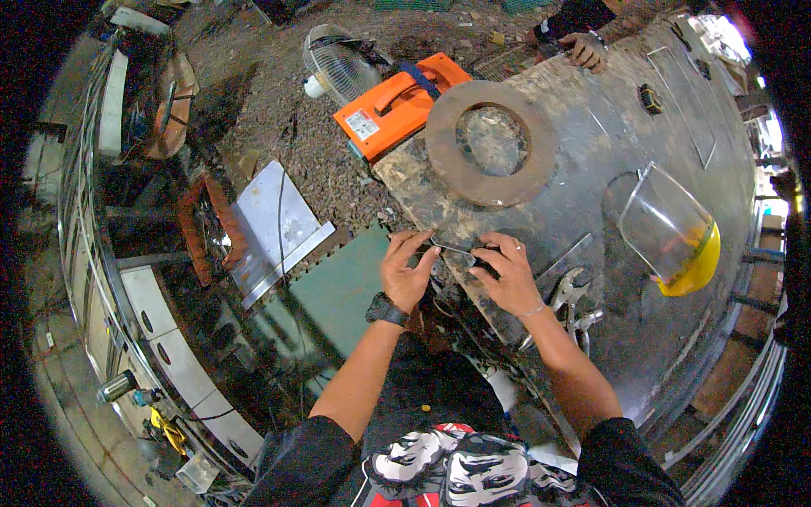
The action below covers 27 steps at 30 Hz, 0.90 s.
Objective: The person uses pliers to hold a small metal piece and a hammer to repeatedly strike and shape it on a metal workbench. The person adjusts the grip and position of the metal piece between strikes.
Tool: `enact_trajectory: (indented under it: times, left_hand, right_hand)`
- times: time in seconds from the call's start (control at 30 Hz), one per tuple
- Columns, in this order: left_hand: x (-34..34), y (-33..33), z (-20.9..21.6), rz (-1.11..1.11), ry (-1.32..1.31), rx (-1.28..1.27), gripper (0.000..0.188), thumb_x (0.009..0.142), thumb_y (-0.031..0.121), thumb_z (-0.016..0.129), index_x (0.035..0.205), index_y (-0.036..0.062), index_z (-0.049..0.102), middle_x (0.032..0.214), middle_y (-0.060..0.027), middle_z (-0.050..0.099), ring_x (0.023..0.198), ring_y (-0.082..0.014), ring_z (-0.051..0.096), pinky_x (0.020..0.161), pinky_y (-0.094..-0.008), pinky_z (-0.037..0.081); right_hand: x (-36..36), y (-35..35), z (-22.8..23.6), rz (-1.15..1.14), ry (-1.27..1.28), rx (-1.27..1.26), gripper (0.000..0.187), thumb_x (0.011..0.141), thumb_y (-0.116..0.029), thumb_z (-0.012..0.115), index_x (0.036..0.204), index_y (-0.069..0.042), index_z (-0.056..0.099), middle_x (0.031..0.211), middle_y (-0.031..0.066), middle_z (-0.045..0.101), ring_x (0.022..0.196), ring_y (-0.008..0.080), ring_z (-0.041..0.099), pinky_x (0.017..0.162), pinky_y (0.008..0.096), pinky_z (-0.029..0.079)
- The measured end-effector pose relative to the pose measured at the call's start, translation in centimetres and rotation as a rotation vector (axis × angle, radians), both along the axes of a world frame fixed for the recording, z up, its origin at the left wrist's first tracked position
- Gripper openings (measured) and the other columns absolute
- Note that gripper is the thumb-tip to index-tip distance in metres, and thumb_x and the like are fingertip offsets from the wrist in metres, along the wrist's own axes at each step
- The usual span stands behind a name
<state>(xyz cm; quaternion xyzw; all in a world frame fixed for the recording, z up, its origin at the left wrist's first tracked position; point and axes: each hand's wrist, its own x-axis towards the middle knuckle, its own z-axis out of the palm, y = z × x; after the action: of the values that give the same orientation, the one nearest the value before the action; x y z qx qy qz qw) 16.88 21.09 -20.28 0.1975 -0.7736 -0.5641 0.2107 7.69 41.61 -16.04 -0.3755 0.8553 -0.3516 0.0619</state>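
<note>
Pinching the thin grey metal strip [454, 248] by its ends, fingertips nearly closed, the left hand [407, 275] and right hand [507, 277] hold it by the scuffed grey tabletop [625, 338]; light, even pressure should steady it, the flat brown metal ring [444, 150] lying beyond

Ahead of my left hand [405, 269] and right hand [507, 275], I am finding a thick ring [498, 193] blocking the way. Wrenches [561, 296] and a flat metal strip [568, 257] are crowding my right; a face shield [667, 226] is lying farther out. Between ring and shield, bare tabletop [579, 177] is leaving passage.
</note>
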Motion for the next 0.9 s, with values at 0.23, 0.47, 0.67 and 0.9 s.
enact_trajectory:
  times: [0.23,0.47,0.67,0.9]
  left_hand:
    - [0.02,-0.04,0.22,0.012,-0.015,-0.038,0.032,0.084,0.007,0.082,0.115,0.0062,0.076,0.113,-0.0124,0.070,0.103,-0.0261,0.068,0.091,-0.0342,0.054]
    - [0.02,-0.06,0.44,0.005,-0.023,-0.038,0.031,0.083,0.005,0.081,0.114,0.0063,0.075,0.111,-0.0128,0.071,0.105,-0.0271,0.068,0.093,-0.0354,0.055]
    - [0.06,-0.04,0.18,-0.001,-0.022,-0.014,0.031,0.084,0.004,0.080,0.115,0.0061,0.075,0.112,-0.0128,0.071,0.103,-0.0261,0.069,0.092,-0.0338,0.055]
    - [0.08,-0.16,0.03,0.003,-0.040,-0.050,0.032,0.084,0.006,0.081,0.116,0.0068,0.075,0.113,-0.0133,0.071,0.105,-0.0256,0.069,0.091,-0.0342,0.056]
  right_hand:
    - [-0.20,-0.06,0.39,0.026,0.010,0.032,0.038,0.076,-0.014,0.085,0.112,-0.009,0.072,0.126,0.0127,0.061,0.112,0.0315,0.061,0.099,0.0455,0.044]
    - [-0.16,-0.12,0.31,0.017,0.014,0.006,0.036,0.078,-0.017,0.084,0.111,-0.009,0.073,0.126,0.0128,0.062,0.113,0.0316,0.060,0.101,0.0461,0.044]
    - [-0.04,-0.08,0.56,0.008,-0.017,0.043,0.035,0.079,-0.018,0.082,0.111,-0.009,0.073,0.127,0.0121,0.062,0.116,0.0331,0.059,0.103,0.0465,0.044]
    - [-0.13,-0.19,0.63,0.012,0.007,0.029,0.038,0.077,-0.016,0.084,0.112,-0.008,0.072,0.126,0.0127,0.061,0.114,0.0325,0.060,0.100,0.0457,0.044]
